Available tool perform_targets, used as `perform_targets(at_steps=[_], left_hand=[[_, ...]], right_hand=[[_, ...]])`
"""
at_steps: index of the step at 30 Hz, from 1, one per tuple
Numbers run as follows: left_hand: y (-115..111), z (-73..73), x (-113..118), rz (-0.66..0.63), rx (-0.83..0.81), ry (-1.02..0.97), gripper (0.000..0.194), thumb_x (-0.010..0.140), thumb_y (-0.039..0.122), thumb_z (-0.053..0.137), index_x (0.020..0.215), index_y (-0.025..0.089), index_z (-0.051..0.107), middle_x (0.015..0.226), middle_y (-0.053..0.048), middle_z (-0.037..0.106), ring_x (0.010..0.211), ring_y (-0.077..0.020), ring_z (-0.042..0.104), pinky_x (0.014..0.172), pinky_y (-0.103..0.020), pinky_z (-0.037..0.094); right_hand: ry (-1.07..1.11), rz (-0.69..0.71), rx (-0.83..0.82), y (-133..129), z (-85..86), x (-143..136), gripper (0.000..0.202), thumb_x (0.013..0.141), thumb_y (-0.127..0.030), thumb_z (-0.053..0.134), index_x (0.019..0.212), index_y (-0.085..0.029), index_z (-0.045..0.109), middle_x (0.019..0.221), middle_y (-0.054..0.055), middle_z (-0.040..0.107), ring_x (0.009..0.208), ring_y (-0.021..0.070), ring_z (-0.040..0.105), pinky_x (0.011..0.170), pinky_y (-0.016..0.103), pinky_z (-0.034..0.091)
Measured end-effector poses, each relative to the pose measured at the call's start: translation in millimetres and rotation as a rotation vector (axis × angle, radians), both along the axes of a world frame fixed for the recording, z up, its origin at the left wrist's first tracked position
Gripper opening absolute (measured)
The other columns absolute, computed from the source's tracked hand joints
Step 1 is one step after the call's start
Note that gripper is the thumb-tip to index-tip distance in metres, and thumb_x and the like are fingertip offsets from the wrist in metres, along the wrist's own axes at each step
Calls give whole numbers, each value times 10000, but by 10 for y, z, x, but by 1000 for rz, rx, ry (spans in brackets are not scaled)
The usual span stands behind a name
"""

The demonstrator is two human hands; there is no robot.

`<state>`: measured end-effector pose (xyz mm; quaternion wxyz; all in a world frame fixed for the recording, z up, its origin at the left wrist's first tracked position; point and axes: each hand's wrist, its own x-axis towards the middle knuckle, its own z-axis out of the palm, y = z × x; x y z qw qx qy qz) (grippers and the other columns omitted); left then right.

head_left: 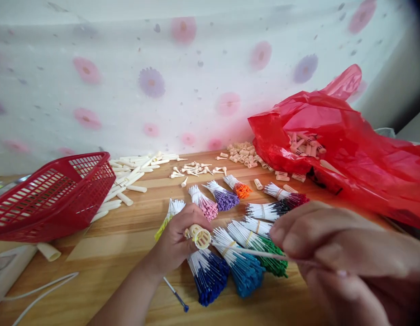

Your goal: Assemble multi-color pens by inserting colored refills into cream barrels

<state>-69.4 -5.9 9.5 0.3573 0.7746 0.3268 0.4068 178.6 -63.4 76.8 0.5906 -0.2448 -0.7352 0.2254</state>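
Cap (pixel 199 233) is clamped in my left hand (pixel 181 233) over two blue bundles (pixel 209 281), my right hand (pixel 346 246)'s pinching one stick (pixel 250 250), with one basket (pixel 65 221) off left and one red bag (pixel 369 156) crowding the right.

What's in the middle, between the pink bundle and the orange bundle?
The purple bundle lies between the pink bundle and the orange bundle, as the head view shows.

Wood table (pixel 125 242): red basket (pixel 77 215) on left, pale tubes (pixel 136 188) just right of it. Small pegs (pixel 193 171) far middle, slotted caps (pixel 243 154) right of those, red bag (pixel 362 149) on right. Bundles of color-tipped sticks (pixel 242 267) across middle; one loose blue-tipped stick (pixel 176 295) near.
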Motion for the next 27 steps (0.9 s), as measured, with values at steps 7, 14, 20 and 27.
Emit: perform_targets(at_steps=[7,14,20,27], left_hand=[[-11,21,27,-56,-95,108,274,818,467,606,815,209,699,758,-36,573,775,-194,547,722,-314,431],[23,-31,13,-146,-57,98,140,840,338,612,852,220,686,757,-9,538,787,-173,518,760,-303,411],[30,-66,26,-162,-65,87,154,844,349,610,843,201,654,761,5,528,745,-152,489,715,-278,388],[24,-77,44,-93,-8,131,240,862,443,562,855,212,626,773,9,524,756,-159,495,696,-268,374]], right_hand=[[-210,116,-75,24,86,-132,310,766,-113,698,978,-331,640,878,9,714,829,166,676,785,259,566],[-303,71,91,51,82,-181,164,837,-110,609,911,-251,647,875,35,719,795,140,685,761,240,573],[-265,94,222,129,-41,-237,103,843,-61,570,918,-130,586,873,97,689,861,143,658,798,239,548],[-249,51,195,273,-217,-343,99,850,-71,558,931,-121,585,853,89,674,793,153,624,722,279,529]])
